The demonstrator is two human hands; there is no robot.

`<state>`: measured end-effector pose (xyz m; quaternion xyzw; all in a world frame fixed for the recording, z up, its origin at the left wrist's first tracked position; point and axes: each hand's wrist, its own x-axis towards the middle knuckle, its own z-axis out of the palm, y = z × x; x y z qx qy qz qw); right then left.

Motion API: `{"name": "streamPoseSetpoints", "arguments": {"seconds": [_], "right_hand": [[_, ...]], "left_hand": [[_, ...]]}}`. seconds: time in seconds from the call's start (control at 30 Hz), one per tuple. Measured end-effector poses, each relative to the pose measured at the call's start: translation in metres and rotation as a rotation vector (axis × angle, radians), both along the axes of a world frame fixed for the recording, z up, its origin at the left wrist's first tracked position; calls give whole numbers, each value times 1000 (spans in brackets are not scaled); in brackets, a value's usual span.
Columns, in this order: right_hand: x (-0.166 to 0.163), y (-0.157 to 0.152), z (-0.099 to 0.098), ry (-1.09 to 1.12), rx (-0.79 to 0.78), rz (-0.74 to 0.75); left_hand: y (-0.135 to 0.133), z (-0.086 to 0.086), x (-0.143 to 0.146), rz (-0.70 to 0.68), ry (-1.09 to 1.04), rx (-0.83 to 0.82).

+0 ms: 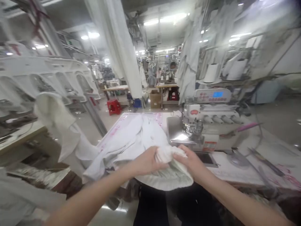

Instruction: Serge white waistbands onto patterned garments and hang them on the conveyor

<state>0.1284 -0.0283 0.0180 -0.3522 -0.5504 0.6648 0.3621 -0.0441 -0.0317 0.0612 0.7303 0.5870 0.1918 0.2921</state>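
Observation:
Both of my hands meet at the near edge of the table on a bunched white cloth. My left hand is closed on its left side and my right hand grips its right side, with a gathered fold rising between them. The cloth hangs over the table edge toward me and runs back into a larger pile of white fabric spread on the table. A white sewing machine with a lit blue display stands just beyond my right hand.
The table has pink markings; scissors and a pink-handled tool lie right of the machine. More white fabric is draped at the left. A red stool, a cardboard box and other workstations are beyond.

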Motion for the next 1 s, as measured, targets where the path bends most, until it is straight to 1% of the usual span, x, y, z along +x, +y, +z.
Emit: {"name": "streamPoseSetpoints", "arguments": {"seconds": [0.07, 0.1, 0.13, 0.17, 0.2, 0.27, 0.3, 0.33, 0.37, 0.4, 0.47, 0.53, 0.6, 0.67, 0.7, 0.8, 0.87, 0.9, 1.0], "right_hand": [[-9, 5, 1, 30, -8, 68], [-10, 6, 3, 37, -21, 117], [-6, 6, 6, 40, -40, 168], [1, 7, 7, 33, -56, 207], [11, 7, 7, 15, -75, 224], [34, 6, -3, -48, -117, 188], [45, 3, -11, -78, -138, 140], [53, 0, -20, -90, -159, 102], [57, -4, -29, -83, -166, 57], [58, -8, -37, -71, -159, 18], [49, -15, -45, -63, -89, -24], [35, -19, -44, -135, 36, -5], [25, -18, -40, -274, 194, 28], [22, -14, -36, -418, 308, 32], [21, -12, -35, -468, 330, 30], [15, -6, -34, -500, 349, 36], [3, -5, -35, -435, 341, 41], [-5, -4, -35, -380, 297, 52], [-26, -2, -35, -182, 88, 83]], "left_hand": [[-18, -33, -8, -11, -22, -23], [-24, -44, -17, -3, -47, -25], [-28, -51, -30, 23, -64, -17], [-30, -52, -48, 75, -63, 6], [-30, -49, -68, 131, -38, 34], [-24, -33, -113, 282, 134, 118], [-19, -23, -132, 261, 236, 129], [-13, -13, -146, 208, 304, 143], [-6, -4, -153, 163, 356, 161], [0, 2, -152, 115, 381, 178], [10, 8, -130, 45, 368, 203], [16, 4, -96, -25, 308, 171], [18, -3, -66, -82, 249, 102], [19, -9, -50, -101, 191, 51], [19, -11, -48, -104, 159, 38], [18, -13, -50, -121, 72, 8], [16, -12, -51, -119, 31, 13], [15, -11, -51, -118, 19, 30], [11, -10, -49, -116, 6, 76]]}}
